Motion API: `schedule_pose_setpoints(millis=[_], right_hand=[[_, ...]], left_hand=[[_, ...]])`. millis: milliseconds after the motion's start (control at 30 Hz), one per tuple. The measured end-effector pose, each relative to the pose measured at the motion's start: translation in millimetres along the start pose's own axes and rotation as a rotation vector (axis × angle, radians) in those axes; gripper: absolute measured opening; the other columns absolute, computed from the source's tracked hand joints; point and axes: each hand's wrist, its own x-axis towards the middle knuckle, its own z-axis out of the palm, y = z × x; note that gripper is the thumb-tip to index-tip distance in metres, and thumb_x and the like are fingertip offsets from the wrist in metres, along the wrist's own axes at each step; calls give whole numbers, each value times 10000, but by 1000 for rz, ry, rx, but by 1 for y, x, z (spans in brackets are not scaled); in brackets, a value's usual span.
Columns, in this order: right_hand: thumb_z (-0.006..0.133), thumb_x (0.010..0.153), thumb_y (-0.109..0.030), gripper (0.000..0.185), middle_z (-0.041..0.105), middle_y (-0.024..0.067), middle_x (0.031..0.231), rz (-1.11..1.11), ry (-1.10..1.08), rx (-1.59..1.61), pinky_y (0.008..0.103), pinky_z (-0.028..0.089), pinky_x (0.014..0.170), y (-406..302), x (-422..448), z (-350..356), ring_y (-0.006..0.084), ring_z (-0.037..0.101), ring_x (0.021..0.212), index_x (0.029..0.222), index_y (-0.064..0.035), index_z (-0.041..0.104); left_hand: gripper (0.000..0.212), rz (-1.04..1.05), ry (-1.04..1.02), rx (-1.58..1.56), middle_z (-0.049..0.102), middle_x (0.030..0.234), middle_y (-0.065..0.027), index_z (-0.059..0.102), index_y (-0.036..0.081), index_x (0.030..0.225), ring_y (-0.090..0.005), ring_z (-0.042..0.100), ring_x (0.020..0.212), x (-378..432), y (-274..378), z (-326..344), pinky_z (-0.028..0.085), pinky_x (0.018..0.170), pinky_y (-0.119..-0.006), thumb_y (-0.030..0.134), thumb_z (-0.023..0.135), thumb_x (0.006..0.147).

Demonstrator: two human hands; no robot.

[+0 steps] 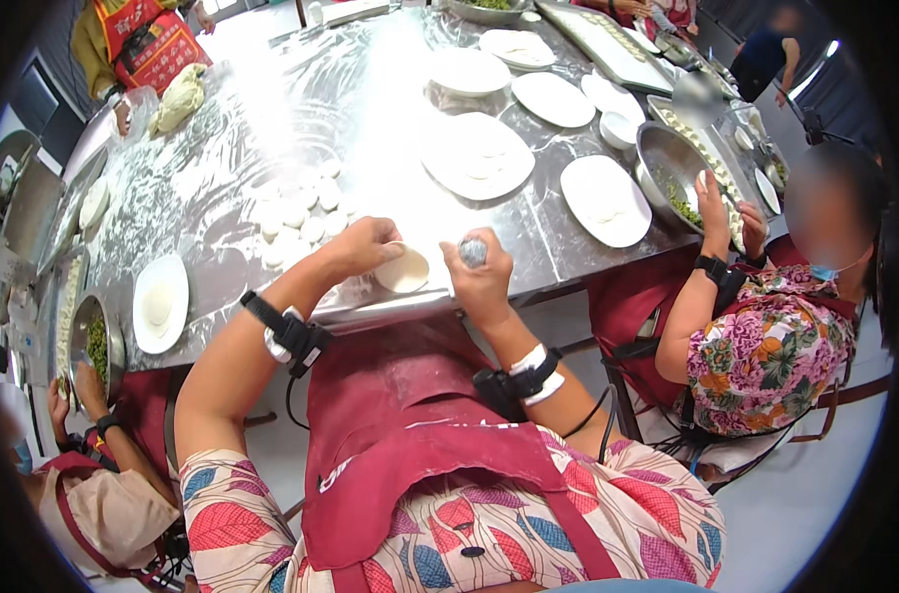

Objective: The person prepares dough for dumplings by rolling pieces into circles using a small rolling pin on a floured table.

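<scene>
A round, flat dough wrapper (pixel 405 271) is pinched at its edge by my left hand (pixel 368 248), near the front rim of the steel table. My right hand (pixel 486 278) is closed in a fist around what looks like a rolling pin (pixel 472 253). Only its rounded grey end shows; the fingers hide its length. Beyond my left hand several small flattened dough pieces (pixel 301 215) lie grouped on the floured tabletop (pixel 271 133). Farther off, a white oval plate (pixel 479 178) holds pale wrappers, partly lost in glare.
At the right, a co-worker's hands (pixel 712 211) work beside a steel bowl of green filling (pixel 675 170). Another person's hands (pixel 90 389) are by a filling bowl (pixel 112 356) at the left. White plates (pixel 605 200) stand between. A large dough lump (pixel 179 100) lies far left.
</scene>
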Motion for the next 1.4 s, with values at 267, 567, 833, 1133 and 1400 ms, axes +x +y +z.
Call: schedule_pose_setpoints(millis=[267, 567, 833, 1133, 1400], right_hand=[[727, 763, -46, 222, 463, -6, 548, 32, -73, 91, 234, 360, 451, 0, 7, 1, 54, 412, 507, 788, -32, 507], [722, 773, -67, 216, 462, 48, 525, 31, -67, 85, 270, 376, 430, 0, 14, 4, 107, 434, 457, 771, -31, 509], [714, 795, -101, 216, 432, 82, 534, -10, -44, 105, 288, 372, 436, 12, 10, 20, 125, 397, 463, 870, -33, 523], [674, 819, -188, 256, 432, 20, 530, 90, -145, 62, 278, 344, 458, -2, 35, 19, 67, 384, 535, 695, -15, 532], [673, 793, -103, 159, 504, 72, 537, 162, -169, 44, 274, 392, 442, 11, 26, 19, 91, 493, 458, 845, -26, 543]], left_hand=[[279, 97, 166, -10, 635, 899, -91, 591, -29, 955, -165, 606, 840, 92, 75, -33, 472, 694, -289, 203, 625, 805], [194, 146, 272, 1007, 609, 924, -208, 637, 59, 924, -383, 583, 893, 26, -20, -60, 480, 773, -436, 76, 518, 771], [146, 114, 334, 1081, 614, 844, -183, 649, 47, 790, -355, 598, 818, 45, -52, -79, 499, 723, -425, 115, 595, 673], [249, 24, 46, 259, 629, 701, -75, 635, -15, 825, -155, 581, 641, 6, -32, -16, 473, 585, -297, 116, 758, 653], [175, -85, 167, 107, 618, 671, -53, 628, -13, 785, -123, 568, 616, -32, -29, -8, 465, 566, -286, 58, 739, 671]])
